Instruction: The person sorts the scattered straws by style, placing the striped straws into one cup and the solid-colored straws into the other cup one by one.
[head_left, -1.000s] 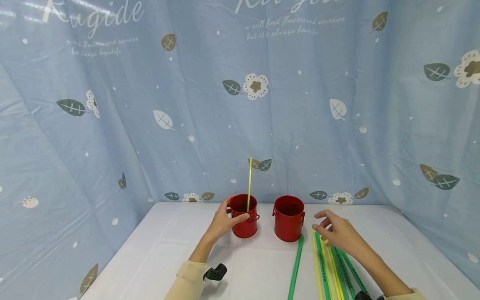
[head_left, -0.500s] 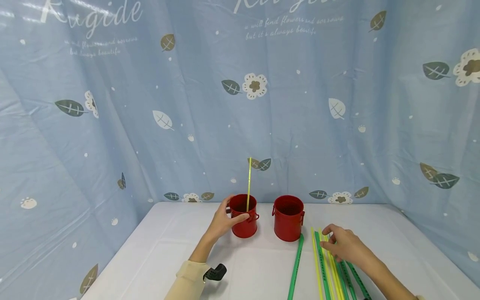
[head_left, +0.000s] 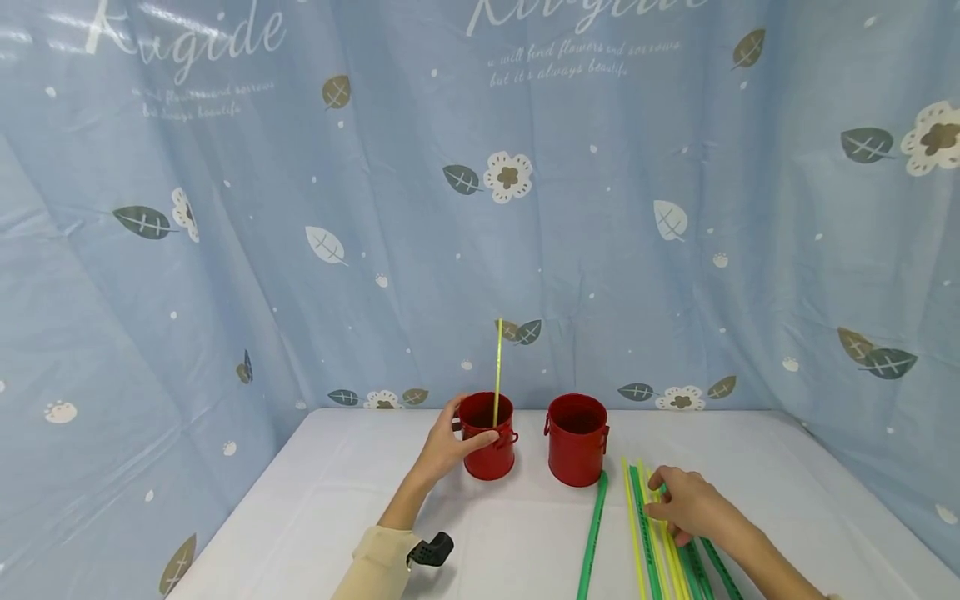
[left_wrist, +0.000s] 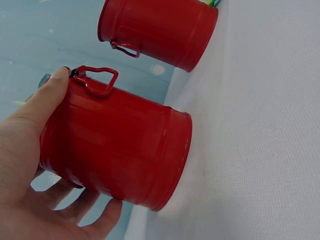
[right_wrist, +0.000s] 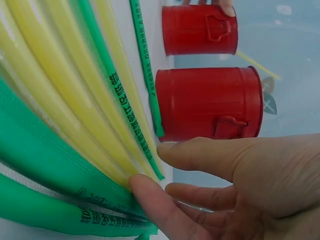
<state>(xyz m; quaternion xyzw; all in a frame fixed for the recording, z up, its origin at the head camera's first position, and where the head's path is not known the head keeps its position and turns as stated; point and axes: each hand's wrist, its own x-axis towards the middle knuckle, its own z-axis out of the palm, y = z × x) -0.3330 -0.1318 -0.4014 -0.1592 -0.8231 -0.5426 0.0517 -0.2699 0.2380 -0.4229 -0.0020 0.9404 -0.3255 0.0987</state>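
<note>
My left hand (head_left: pixel 442 446) grips a small red metal bucket (left_wrist: pixel 115 145), thumb near the rim beside a wire ear and fingers curled round the other side. The bucket stands upright on the table with one thin yellow stick (head_left: pixel 498 367) rising out of it. My right hand (head_left: pixel 692 504) is over a row of long yellow sticks (right_wrist: pixel 65 85) and green sticks with black print (right_wrist: pixel 125 105). In the right wrist view a fingertip touches or nearly touches a yellow stick, while the thumb is apart from it. Nothing is visibly pinched.
A second red bucket (head_left: pixel 577 446) stands upright to the right of the held one. One green stick (head_left: pixel 594 533) lies apart from the row, its far end by that bucket's base. A blue printed curtain (head_left: pixel 420 208) hangs behind the white table (head_left: pixel 337 475).
My right hand has moved right and nearer to me, from beside the second bucket to over the sticks. The left hand and its bucket have stayed in place.
</note>
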